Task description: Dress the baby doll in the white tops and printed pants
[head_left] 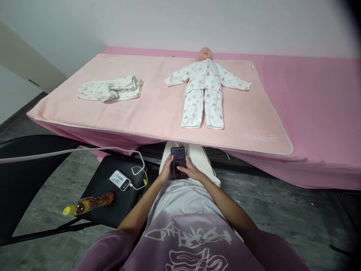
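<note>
A dark smartphone [178, 152] with app icons on its lit screen rests over my lap, held upright between both hands. My left hand [166, 169] grips its left edge. My right hand [193, 170] is wrapped round the right edge, its thumb lying over the lower screen. Beyond the phone, on the table, a baby doll [205, 54] lies on its back in a white patterned top [207, 76] with sleeves spread and matching trousers [193, 109]. Folded white patterned baby clothes [111, 89] lie to the left of the doll.
A pale pink mat [152, 109] covers part of the table, over a darker pink cloth [316, 113]. To my left, a black folding chair [98, 173] carries a white power bank [120, 180] with a cable [84, 149], and a yellow-capped drink bottle [93, 202].
</note>
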`<control>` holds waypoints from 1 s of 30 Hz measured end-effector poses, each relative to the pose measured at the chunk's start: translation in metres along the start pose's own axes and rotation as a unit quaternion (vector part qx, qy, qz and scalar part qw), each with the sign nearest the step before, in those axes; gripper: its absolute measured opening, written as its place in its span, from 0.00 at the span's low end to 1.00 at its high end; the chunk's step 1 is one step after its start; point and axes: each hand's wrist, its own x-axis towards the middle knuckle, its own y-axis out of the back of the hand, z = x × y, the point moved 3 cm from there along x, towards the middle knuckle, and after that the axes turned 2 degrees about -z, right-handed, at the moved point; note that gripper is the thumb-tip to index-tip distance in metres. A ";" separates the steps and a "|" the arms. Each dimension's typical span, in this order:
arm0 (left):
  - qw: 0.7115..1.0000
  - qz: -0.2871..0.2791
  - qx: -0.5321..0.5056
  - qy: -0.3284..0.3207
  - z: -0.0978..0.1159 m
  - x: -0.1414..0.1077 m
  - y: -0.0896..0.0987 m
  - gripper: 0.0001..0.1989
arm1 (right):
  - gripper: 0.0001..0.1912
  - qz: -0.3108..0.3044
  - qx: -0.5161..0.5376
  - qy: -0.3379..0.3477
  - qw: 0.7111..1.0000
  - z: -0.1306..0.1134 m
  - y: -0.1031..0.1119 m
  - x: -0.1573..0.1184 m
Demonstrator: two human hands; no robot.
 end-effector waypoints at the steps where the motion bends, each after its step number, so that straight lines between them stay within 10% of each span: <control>1: 1.000 -0.002 -0.002 0.000 -0.001 -0.001 0.000 0.30 | 0.44 0.006 -0.002 -0.001 1.000 0.000 0.000 0.000; 8: 0.999 -0.012 0.037 -0.013 -0.004 -0.004 0.007 0.28 | 0.36 0.011 0.053 0.000 0.999 -0.004 0.000 -0.001; 16: 0.985 -0.004 -0.157 0.071 -0.008 -0.029 -0.018 0.31 | 0.37 0.056 0.081 0.001 0.995 -0.009 0.002 -0.002; 30: 0.962 -0.043 -0.207 0.172 0.004 -0.037 -0.003 0.36 | 0.56 0.019 -0.022 0.041 0.999 -0.013 0.006 -0.004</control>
